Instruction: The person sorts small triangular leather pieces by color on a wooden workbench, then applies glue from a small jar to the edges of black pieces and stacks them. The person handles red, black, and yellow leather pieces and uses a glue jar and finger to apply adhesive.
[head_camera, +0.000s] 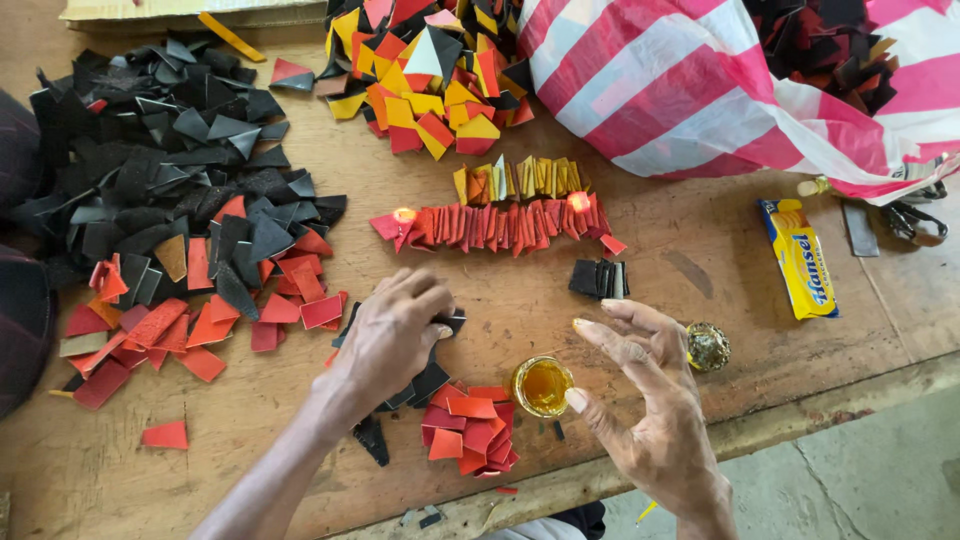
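Note:
My left hand rests knuckles-up on a small stack of black leather pieces, fingers curled over them. My right hand hovers open, fingers spread, just right of a small round tin of amber glue; its fingertips look smeared yellow. A little pile of red and orange pieces lies below the tin. Behind the hands, a row of folded red pieces and a row of folded yellow pieces stand on edge. The tin's gold lid lies beside my right hand.
A big heap of black pieces and red ones fills the left. Mixed yellow, red and black pieces lie at the back, beside a pink-and-white striped bag. A yellow wrapped packet lies right. The wooden table's edge runs close by.

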